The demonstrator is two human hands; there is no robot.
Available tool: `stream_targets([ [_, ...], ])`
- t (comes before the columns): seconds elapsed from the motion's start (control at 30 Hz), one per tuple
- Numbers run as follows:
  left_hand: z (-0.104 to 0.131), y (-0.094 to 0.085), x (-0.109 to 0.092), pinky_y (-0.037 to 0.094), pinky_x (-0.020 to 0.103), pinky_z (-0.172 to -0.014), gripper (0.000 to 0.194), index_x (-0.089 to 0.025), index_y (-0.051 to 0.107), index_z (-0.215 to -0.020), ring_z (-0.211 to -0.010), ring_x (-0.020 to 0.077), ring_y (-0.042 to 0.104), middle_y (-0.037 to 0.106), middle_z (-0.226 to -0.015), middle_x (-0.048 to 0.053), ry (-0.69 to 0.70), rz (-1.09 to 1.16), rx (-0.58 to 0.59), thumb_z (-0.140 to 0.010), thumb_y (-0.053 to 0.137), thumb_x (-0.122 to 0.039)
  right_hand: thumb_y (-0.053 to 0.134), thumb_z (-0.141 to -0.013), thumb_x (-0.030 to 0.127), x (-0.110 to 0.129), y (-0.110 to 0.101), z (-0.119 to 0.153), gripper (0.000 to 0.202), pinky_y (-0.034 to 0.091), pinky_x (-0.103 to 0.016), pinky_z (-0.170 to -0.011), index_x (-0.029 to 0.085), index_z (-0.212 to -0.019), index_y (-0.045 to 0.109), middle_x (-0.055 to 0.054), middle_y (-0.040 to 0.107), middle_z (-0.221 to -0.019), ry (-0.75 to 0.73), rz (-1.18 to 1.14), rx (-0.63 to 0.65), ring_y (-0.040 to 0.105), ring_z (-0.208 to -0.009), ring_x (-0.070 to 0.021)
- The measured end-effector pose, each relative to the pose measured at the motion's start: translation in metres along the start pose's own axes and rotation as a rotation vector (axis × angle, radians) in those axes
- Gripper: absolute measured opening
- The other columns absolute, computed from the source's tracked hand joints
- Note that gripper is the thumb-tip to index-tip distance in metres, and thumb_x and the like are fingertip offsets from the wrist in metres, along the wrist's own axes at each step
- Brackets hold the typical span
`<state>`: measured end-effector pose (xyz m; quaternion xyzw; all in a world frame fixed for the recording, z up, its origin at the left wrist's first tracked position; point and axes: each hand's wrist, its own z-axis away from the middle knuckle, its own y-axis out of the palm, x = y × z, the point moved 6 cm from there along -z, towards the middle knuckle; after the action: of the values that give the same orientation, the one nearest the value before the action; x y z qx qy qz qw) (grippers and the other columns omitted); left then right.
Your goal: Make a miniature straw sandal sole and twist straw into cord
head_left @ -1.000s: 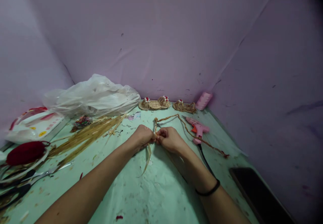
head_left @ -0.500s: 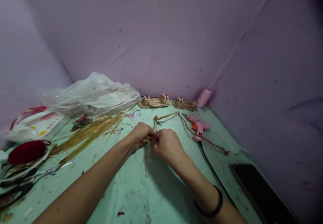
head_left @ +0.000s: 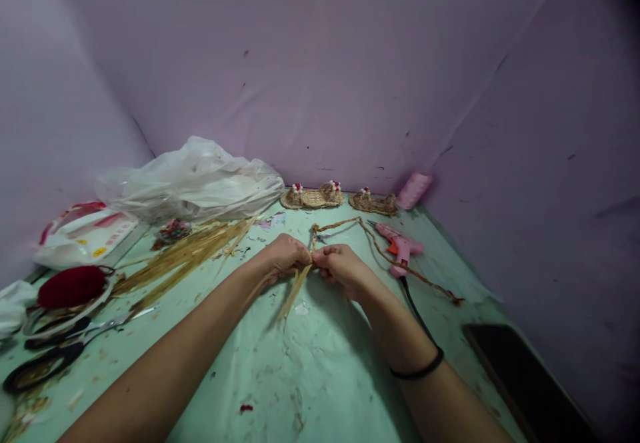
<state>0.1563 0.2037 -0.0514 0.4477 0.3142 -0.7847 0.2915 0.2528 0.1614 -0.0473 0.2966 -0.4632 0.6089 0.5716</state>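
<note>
My left hand [head_left: 287, 258] and my right hand [head_left: 341, 268] meet at mid-table, both closed in a pinch on the near end of a twisted straw cord [head_left: 337, 224]. Loose pale strands [head_left: 295, 292] hang from between the fingers toward me. From my hands the cord runs away, bends to the right, then slants down past a pink glue gun [head_left: 404, 246] to a knotted tip. Two small woven straw slippers with red and white beads, one paler [head_left: 313, 198] and one browner [head_left: 373, 203], lie against the back wall.
To the left are a bundle of dry straw [head_left: 185, 263], black-handled scissors [head_left: 75, 343], a dark red yarn ball [head_left: 73, 287], a white box [head_left: 103, 233] and a plastic bag [head_left: 200, 183]. A phone-like black slab [head_left: 525, 380] lies right; a pink roll [head_left: 414, 190] leans in the corner.
My right hand has turned and its fingers now point left toward the pinch. The loose strands have spread out and swung left. The view has shifted slightly.
</note>
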Motion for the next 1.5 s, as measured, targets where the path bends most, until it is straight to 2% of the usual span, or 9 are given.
stream_targets([
  [0.17,0.004,-0.003,-0.002,0.021,0.019,-0.037,0.005,-0.012,0.054,-0.044,-0.034,0.0048,0.029,0.037,-0.034,-0.005,0.036,-0.173,-0.026,-0.048,0.050,-0.011,0.055,-0.060,0.020,-0.011,0.003,-0.004,0.019,0.010,-0.021,-0.036,0.016,-0.044,0.044,0.009,0.029,-0.032,-0.009,-0.025,-0.011,0.019,-0.032,-0.0027],
  [0.27,0.005,-0.023,-0.004,0.026,0.020,-0.039,0.003,-0.011,0.058,-0.044,-0.037,0.0075,0.037,0.046,-0.037,-0.001,0.034,-0.301,-0.041,-0.046,0.057,-0.012,0.056,-0.059,0.025,-0.015,0.005,-0.006,0.019,0.009,-0.022,-0.037,0.016,-0.046,0.044,0.009,0.030,-0.033,-0.009,-0.041,0.007,0.019,-0.032,-0.0026],
  [0.33,0.006,-0.050,-0.009,0.030,0.021,-0.042,0.007,-0.011,0.063,-0.050,-0.042,0.0105,0.044,0.053,-0.043,0.002,0.034,-0.445,-0.152,-0.049,0.060,-0.017,0.057,-0.058,0.028,-0.016,0.006,-0.005,0.020,0.008,-0.022,-0.037,0.016,-0.047,0.046,0.008,0.031,-0.034,-0.013,-0.062,0.014,0.019,-0.032,-0.0027],
  [0.5,0.012,-0.120,-0.017,0.037,0.026,-0.061,0.025,-0.013,0.067,-0.080,-0.072,0.0208,0.056,0.064,-0.075,0.011,0.031,-0.647,-0.642,-0.064,0.051,-0.023,0.058,-0.057,0.032,-0.016,0.006,-0.004,0.022,0.007,-0.023,-0.038,0.015,-0.048,0.047,0.009,0.029,-0.035,-0.033,-0.081,0.039,0.018,-0.033,-0.0031],
  [0.67,0.005,-0.129,-0.001,0.038,0.029,-0.066,0.023,-0.011,0.067,-0.074,-0.079,0.0260,0.056,0.064,-0.078,0.017,-0.034,-0.763,-0.759,-0.060,0.056,-0.026,0.059,-0.057,0.032,-0.019,0.006,-0.006,0.021,0.007,-0.023,-0.038,0.015,-0.050,0.048,0.009,0.030,-0.035,-0.016,-0.097,0.050,0.018,-0.033,-0.0034],
  [0.87,0.012,-0.113,-0.021,0.034,0.023,-0.055,0.019,-0.015,0.068,-0.071,-0.064,0.0177,0.054,0.063,-0.065,0.008,0.033,-0.768,-0.655,-0.061,0.053,-0.022,0.058,-0.056,0.026,-0.018,0.004,-0.006,0.014,0.009,-0.022,-0.037,0.014,-0.052,0.052,0.007,0.038,-0.038,-0.018,-0.141,0.028,0.021,-0.033,-0.0031],
  [1.0,0.019,-0.065,-0.038,0.029,0.021,-0.047,0.014,-0.015,0.067,-0.060,-0.051,0.0130,0.048,0.058,-0.052,0.002,0.117,-0.702,-0.291,-0.054,0.054,-0.017,0.058,-0.056,0.025,-0.018,0.003,-0.005,0.014,0.009,-0.022,-0.037,0.014,-0.050,0.052,0.007,0.038,-0.037,-0.020,-0.159,0.027,0.021,-0.033,-0.0027],
  [1.13,0.023,-0.033,-0.034,0.027,0.022,-0.047,0.016,-0.015,0.066,-0.055,-0.048,0.0123,0.046,0.056,-0.049,0.003,0.077,-0.789,-0.226,-0.051,0.051,-0.013,0.058,-0.056,0.024,-0.017,0.002,-0.005,0.014,0.012,-0.021,-0.037,0.014,-0.049,0.052,0.006,0.041,-0.038,-0.030,-0.181,0.028,0.023,-0.034,-0.0028],
  [1.5,0.016,-0.029,-0.019,0.028,0.019,-0.045,0.018,-0.015,0.067,-0.061,-0.047,0.0096,0.042,0.053,-0.049,-0.002,0.133,-0.543,0.107,-0.050,0.053,-0.015,0.059,-0.056,0.023,-0.017,0.002,-0.006,0.014,0.014,-0.021,-0.039,0.014,-0.047,0.051,0.008,0.035,-0.034,-0.039,-0.200,0.012,0.021,-0.034,-0.0031],
])
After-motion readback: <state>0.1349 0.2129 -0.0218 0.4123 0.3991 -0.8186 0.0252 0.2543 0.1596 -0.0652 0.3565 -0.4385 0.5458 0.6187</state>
